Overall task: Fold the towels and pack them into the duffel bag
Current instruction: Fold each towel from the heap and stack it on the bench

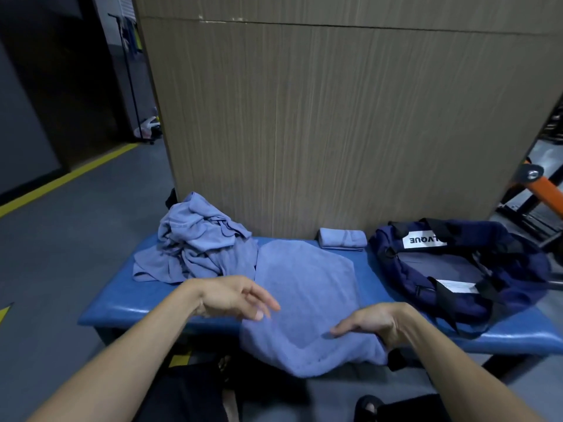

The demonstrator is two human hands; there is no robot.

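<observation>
A light blue towel (304, 287) lies spread across the blue padded bench (128, 303), its near edge hanging over the front. My left hand (234, 296) hovers over the towel's left side, fingers relaxed and holding nothing. My right hand (371, 325) rests at the towel's near right part, fingers extended; whether it pinches the cloth is unclear. A crumpled pile of light blue towels (195, 242) sits at the bench's back left. One folded towel (342, 238) lies at the back against the panel. The open navy duffel bag (457, 269) stands on the bench's right end.
A tall wood-grain panel (335, 117) rises directly behind the bench. Grey floor with a yellow line (67, 175) stretches to the left. An orange and black metal frame (545, 190) stands at the right. My dark-clothed legs are below the bench's front edge.
</observation>
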